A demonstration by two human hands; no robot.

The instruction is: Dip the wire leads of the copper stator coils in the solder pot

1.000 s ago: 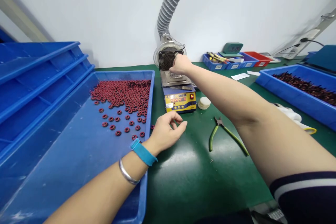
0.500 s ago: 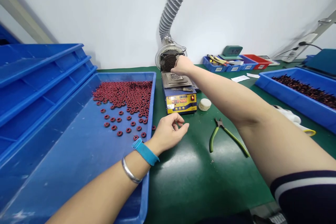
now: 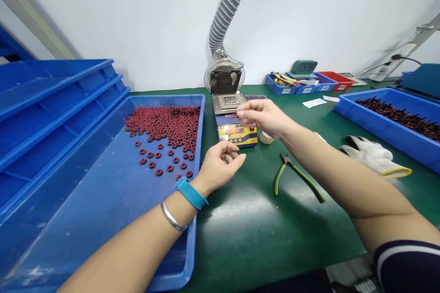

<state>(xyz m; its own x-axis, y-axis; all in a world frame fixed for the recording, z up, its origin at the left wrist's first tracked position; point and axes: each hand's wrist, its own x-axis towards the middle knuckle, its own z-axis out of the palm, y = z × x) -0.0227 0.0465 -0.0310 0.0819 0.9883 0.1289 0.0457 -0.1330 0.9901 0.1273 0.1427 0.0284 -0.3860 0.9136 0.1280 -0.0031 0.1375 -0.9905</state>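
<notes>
Two bare hands work over one green worktop (image 3: pixel 261 238). The right hand (image 3: pixel 248 116) has thumb and fingertips pinched together on one small red part (image 3: pixel 237 113), mostly hidden by the fingers, held just in front of one machine (image 3: pixel 237 139) with a lit red display. The left hand (image 3: pixel 220 165) has its fingers curled and its thumb apart from them, beside the right rim of a blue tray (image 3: pixel 103 201); its wrist bears one blue band (image 3: pixel 191 193) and one silver bangle (image 3: pixel 173 217).

In that tray the red rings (image 3: pixel 165 121) crowd the far end, too many to count; more than a dozen lie loose nearer the person. To its left stand at least two stacked trays (image 3: pixel 62 96).

Behind the machine are one fan (image 3: pixel 225 81) and one grey hose (image 3: pixel 231 7). Right of it lie one white tin (image 3: pixel 266 138), partly covered by the right hand, one pair of pliers (image 3: pixel 286 160) and a white glove (image 3: pixel 376 158). Farther back sit three small blue bins (image 3: pixel 282 87), one red bin (image 3: pixel 338 81) and two paper slips (image 3: pixel 314 102). One more tray (image 3: pixel 388 132) holds uncounted dark parts (image 3: pixel 398 114).
</notes>
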